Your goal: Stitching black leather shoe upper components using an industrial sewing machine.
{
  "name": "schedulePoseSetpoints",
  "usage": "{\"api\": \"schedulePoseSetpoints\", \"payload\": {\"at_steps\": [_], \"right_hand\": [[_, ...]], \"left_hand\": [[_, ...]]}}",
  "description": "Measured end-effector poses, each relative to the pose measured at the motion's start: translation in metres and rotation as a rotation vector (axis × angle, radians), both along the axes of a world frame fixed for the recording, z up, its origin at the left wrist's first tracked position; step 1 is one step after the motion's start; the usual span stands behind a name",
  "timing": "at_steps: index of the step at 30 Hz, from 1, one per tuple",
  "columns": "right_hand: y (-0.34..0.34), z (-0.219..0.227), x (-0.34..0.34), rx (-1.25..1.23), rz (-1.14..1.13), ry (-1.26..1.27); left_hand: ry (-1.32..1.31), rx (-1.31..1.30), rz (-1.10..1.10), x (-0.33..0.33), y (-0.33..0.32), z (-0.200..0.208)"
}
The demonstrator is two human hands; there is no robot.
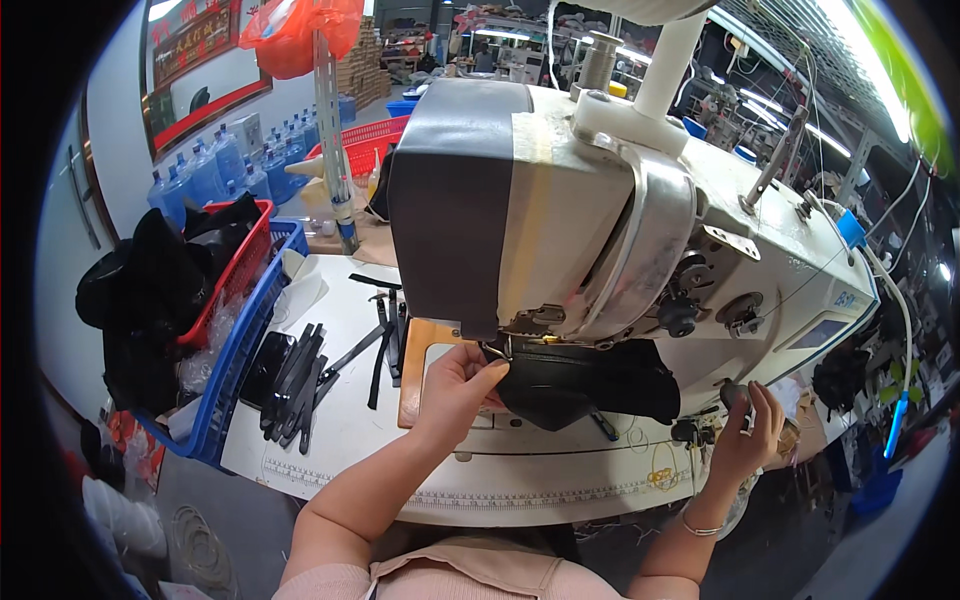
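A large cream sewing machine (575,215) with a dark grey cover on its end stands before me. Under its head lies a black leather-like piece (560,388), whose far edge is hidden by the machine. My left hand (458,392) pinches the left end of this piece, close to a small metal hook-shaped part (497,351) by the needle area. Off to the right, my right hand (750,435) has its fingers curled at a dark grey knob-like lever (733,394) on the machine, apart from the black piece.
Black strips (296,385) lie in a heap on the white table (345,462), beside a blue basket (225,385). A red basket (232,300) holds black pieces. A ruler strip runs along the table's front edge. Blue water bottles (215,170) stand at the back left.
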State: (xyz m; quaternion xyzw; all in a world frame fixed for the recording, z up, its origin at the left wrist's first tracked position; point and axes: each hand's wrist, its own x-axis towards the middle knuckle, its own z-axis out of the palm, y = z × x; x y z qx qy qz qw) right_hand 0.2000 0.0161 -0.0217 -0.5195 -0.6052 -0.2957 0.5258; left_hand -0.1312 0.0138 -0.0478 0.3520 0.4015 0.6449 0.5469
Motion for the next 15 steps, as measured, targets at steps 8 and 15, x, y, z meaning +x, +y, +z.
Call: {"api": "schedulePoseSetpoints", "payload": {"at_steps": [8,15], "right_hand": [[0.017,-0.036,0.013,-0.070,0.039,0.058],[0.018,-0.045,0.011,-0.035,0.030,0.047]], "left_hand": [[-0.002,-0.045,0.008,0.000,0.001,0.005],[-0.017,0.006,-0.001,0.000,0.001,0.000]]}}
